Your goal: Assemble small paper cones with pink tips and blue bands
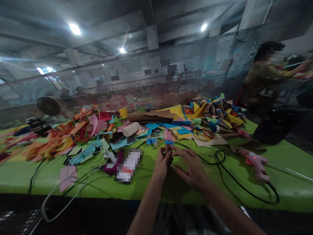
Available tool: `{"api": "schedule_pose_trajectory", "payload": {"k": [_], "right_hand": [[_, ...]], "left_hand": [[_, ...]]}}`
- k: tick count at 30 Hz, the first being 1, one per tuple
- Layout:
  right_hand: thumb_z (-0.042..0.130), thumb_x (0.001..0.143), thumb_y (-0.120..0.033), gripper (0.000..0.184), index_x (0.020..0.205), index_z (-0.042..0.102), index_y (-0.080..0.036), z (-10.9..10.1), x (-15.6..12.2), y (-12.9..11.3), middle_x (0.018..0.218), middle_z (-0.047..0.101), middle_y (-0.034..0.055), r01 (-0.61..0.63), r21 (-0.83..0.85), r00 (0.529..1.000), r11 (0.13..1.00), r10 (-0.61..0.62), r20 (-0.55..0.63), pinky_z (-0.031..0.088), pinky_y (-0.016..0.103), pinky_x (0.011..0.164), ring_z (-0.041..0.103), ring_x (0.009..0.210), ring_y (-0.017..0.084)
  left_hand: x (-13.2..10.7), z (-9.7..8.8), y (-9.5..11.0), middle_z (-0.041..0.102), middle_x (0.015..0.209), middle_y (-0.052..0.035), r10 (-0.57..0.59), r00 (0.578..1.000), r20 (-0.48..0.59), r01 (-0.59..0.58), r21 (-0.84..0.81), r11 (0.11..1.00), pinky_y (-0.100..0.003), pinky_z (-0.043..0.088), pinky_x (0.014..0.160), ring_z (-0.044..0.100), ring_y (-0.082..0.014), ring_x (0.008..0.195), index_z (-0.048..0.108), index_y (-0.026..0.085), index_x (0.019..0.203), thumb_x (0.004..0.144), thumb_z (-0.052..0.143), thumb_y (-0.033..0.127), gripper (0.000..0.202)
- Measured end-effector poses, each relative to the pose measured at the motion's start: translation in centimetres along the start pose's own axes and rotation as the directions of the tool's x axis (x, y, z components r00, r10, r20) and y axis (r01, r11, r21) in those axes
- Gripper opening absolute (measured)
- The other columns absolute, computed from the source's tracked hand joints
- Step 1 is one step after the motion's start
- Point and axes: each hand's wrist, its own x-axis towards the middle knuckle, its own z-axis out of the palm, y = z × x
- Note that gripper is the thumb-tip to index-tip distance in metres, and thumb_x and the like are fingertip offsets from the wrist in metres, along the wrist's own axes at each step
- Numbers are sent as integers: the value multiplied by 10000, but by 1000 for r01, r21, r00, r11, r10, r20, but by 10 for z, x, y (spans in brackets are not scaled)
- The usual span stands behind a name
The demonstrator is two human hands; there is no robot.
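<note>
My left hand (163, 160) is closed around the lower part of a small paper cone (169, 138), held upright over the green table. Pink shows at the cone's tip, with a blue band below it and brown underneath. Close on the right, my right hand (189, 164) has its fingers apart, the fingertips near or touching the cone's base; I cannot tell which. A pink hot glue gun (258, 164) lies on the table to the right, its black cord looping toward the middle. Left of my hands lies a phone (128, 165) with a blurred screen.
Coloured paper scraps (56, 140) cover the left and back of the green table (97, 189). Several finished-looking paper cones (217, 112) are piled at back right. Scissors (204, 134) lie behind my hands. A white cable (49, 212) hangs over the front edge. A person (265, 75) is at the right.
</note>
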Motion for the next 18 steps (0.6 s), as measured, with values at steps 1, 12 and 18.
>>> {"api": "schedule_pose_trajectory", "payload": {"k": [1, 12, 18], "right_hand": [[563, 907, -268, 303, 1201, 490, -262, 0, 0, 0, 1419, 538, 74, -2, 0, 1000, 1000, 2, -1, 433, 452, 918, 554, 1125, 267], [567, 902, -273, 276, 1172, 510, -270, 0, 0, -1, 1427, 535, 61, 5, -2, 1000, 1000, -5, 1, 445, 444, 904, 570, 1114, 268], [559, 905, -281, 291, 1191, 508, -273, 1, 0, 1, 1409, 550, 65, 2, -2, 1000, 1000, -2, -6, 440, 457, 914, 565, 1116, 267]], "left_hand": [[0, 0, 0, 454, 681, 64, 18, 1000, -2, -18, 22, 1000, -216, 309, 570, 379, -89, 591, 519, 203, 896, 679, 784, 477, 439], [-1, -2, -2, 545, 823, 10, 113, 993, -22, -109, 139, 984, -247, 388, 716, 494, -136, 742, 517, 210, 924, 761, 732, 462, 369], [-2, -3, -3, 590, 887, -16, 152, 988, -21, -147, 137, 980, -262, 399, 799, 549, -174, 846, 533, 213, 918, 756, 737, 470, 366]]}}
